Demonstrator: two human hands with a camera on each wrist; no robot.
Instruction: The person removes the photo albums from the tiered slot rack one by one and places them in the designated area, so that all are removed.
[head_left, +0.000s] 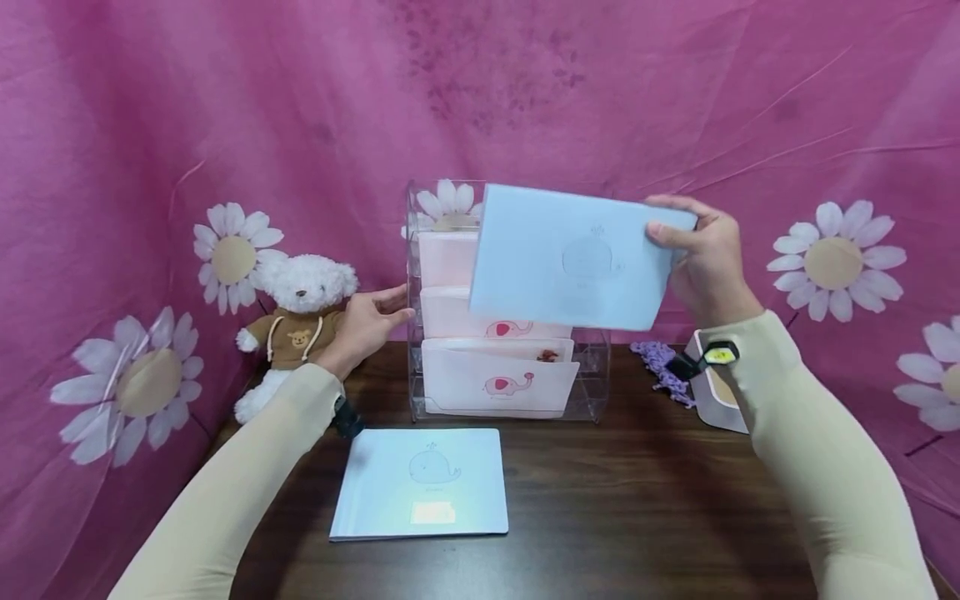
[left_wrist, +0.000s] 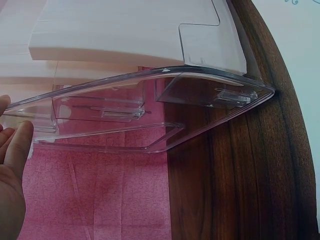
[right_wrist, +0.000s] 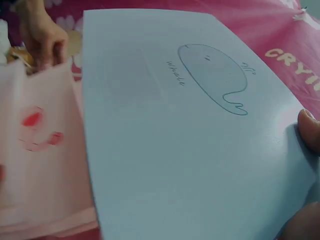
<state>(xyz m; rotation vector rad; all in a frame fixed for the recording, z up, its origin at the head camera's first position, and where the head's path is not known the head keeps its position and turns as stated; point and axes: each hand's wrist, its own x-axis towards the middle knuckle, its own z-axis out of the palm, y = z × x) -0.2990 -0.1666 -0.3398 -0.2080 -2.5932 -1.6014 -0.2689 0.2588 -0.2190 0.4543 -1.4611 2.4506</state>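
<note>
Your right hand [head_left: 701,258] pinches the pale blue rectangular booklet with a whale drawing [head_left: 573,258] at its 3 o'clock short edge, thumb on the front, fingers behind. The booklet is in the air in front of the upper tiers of the clear acrylic tiered rack [head_left: 592,367]. Its long axis runs roughly 9 to 3 o'clock, the 3 o'clock end tipped slightly down, the whale face toward you. From the hand, the booklet stretches toward 9 o'clock.

Your left hand [head_left: 367,321] has its fingers straight and relaxed, fingertips touching the rack's 9 o'clock side wall, holding nothing.

The rack stands on the dark wooden bench [head_left: 637,500] and holds pink booklets with a red elephant print [head_left: 495,383] in its tiers, 1 in the lowest, others above.

A second pale blue whale booklet [head_left: 420,483] lies flat on the bench at 6 o'clock from the rack, long axis also 9 to 3. A white teddy bear in a brown hoodie [head_left: 300,321] sits at 9 o'clock of the rack. A white box [head_left: 712,400] and a purple tuft [head_left: 660,367] sit at 3 o'clock.
</note>
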